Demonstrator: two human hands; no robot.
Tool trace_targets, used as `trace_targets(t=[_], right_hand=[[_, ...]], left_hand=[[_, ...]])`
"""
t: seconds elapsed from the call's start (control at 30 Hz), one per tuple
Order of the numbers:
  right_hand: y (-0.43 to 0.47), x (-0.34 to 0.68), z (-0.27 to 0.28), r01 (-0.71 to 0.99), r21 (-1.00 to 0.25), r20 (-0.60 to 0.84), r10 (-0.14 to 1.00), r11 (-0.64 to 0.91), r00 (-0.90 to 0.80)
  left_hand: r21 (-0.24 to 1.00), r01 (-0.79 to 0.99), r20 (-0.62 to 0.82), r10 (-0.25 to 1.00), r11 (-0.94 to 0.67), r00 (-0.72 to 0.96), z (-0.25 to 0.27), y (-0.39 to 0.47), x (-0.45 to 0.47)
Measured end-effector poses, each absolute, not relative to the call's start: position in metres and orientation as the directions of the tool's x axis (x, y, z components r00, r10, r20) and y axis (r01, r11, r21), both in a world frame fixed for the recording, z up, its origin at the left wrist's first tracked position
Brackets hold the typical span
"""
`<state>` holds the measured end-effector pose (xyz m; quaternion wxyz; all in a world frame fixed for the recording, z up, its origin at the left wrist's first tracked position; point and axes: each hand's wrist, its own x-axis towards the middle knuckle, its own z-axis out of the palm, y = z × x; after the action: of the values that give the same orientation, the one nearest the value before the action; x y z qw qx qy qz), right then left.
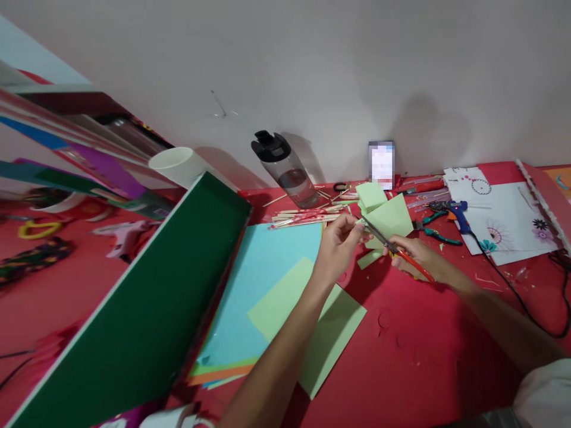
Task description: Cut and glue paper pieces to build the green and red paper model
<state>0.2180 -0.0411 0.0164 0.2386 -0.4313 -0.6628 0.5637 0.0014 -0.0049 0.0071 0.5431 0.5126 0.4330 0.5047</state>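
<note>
My left hand pinches a small piece of light green paper, partly hidden by the fingers. Closed around the red and yellow handles of a pair of scissors is my right hand. The blades point left and reach the paper at my left fingertips; whether they are parted I cannot tell. Just behind the scissors lie green paper sheets and a stack of green notes. A narrow green strip rests on the table below the blades. More green paper lies under my left forearm.
A dark green board stands upright at left. Behind are a water bottle, wooden sticks and a phone against the wall. Pliers, a blue glue gun with its cord and drawn-on white paper lie right.
</note>
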Motion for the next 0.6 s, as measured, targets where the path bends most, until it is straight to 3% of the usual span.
trace_targets(t=[0.6], right_hand=[[-0.0422,0.2135,0.0125,0.262,-0.962,-0.193,0.862,-0.073,-0.469]], left_hand=[[0.994,-0.077,0.081,0.989,-0.072,0.127,0.0052,-0.0048,0.001]])
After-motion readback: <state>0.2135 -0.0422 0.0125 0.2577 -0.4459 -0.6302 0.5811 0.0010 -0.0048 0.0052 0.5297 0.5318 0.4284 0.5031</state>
